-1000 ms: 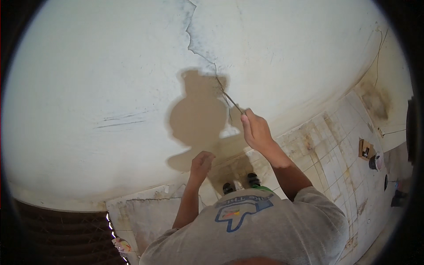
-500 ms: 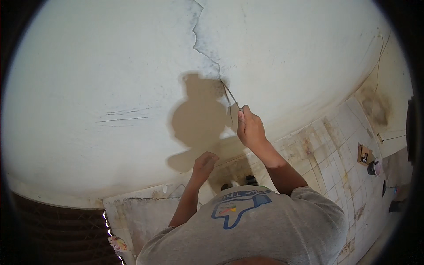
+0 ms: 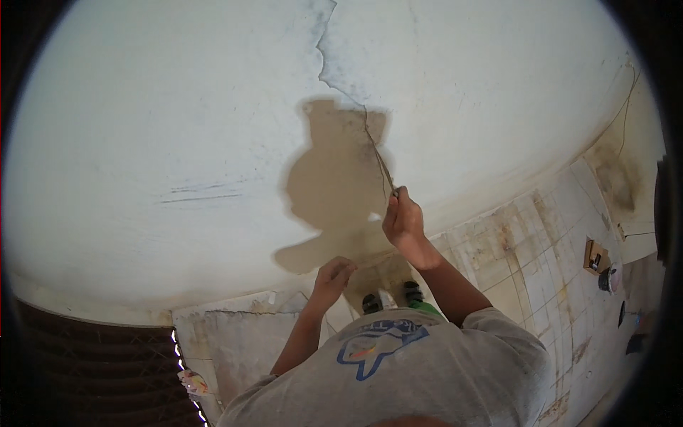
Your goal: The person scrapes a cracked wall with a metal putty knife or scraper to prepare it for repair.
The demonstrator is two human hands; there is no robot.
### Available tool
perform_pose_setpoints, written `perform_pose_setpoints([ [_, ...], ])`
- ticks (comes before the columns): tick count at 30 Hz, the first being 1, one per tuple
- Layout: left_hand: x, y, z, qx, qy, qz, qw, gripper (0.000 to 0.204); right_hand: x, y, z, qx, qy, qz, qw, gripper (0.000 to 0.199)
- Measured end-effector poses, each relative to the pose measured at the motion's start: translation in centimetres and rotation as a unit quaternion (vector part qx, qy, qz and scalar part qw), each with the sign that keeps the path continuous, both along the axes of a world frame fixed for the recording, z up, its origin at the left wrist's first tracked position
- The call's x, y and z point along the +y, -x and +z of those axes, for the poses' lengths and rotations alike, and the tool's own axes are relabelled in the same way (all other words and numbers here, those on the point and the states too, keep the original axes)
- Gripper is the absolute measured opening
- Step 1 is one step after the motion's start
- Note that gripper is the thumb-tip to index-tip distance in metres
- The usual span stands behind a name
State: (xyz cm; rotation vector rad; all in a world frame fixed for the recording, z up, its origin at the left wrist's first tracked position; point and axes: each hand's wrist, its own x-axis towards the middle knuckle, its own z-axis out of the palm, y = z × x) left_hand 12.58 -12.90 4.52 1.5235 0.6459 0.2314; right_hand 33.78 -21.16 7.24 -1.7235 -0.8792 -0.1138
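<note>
A long jagged crack point(image 3: 321, 64) runs down the pale wall point(image 3: 178, 107). My right hand point(image 3: 405, 224) is closed around the lower end of a thin, narrow-bladed tool point(image 3: 385, 168). Its tip meets the wall along the lower part of the crack; the handle is mostly hidden in my fist. Lower and to the left, my left hand point(image 3: 331, 282) hangs apart from the wall with its fingers curled in, and nothing shows in it. The shadow point(image 3: 327, 181) of my head and upper body falls over the wall left of the tool.
Stained floor tiles point(image 3: 526, 277) spread out to the right. An open cardboard box point(image 3: 595, 256) and a small tub point(image 3: 609, 280) stand at the far right. Dark slats point(image 3: 92, 363) fill the lower left. Short dark scratches point(image 3: 203, 193) mark the wall on the left.
My right hand and the tool have moved a little lower along the crack. The left hand is slightly lower too. The whole view has shifted slightly.
</note>
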Motion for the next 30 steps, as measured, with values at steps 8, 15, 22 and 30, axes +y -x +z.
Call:
perform_pose_setpoints([
  [8,1.0,0.1,-0.2,0.029,0.011,-0.008,0.999,0.013,0.4,0.6,-0.5,0.049,0.012,0.006,0.999,0.013],
  [15,0.6,-0.8,1.0,0.007,-0.028,-0.028,0.999,0.011,-1.3,0.4,-2.3,0.005,0.013,-0.003,1.0,0.013],
  [22,1.2,-0.2,0.7,-0.016,-0.03,-0.046,0.998,0.011,-1.3,1.2,-4.2,0.006,0.031,-0.015,0.999,0.01],
  [30,0.6,2.5,1.6,-0.12,-0.015,-0.03,0.992,0.016,-0.4,1.8,-9.2,-0.002,0.053,-0.055,0.997,0.02],
])
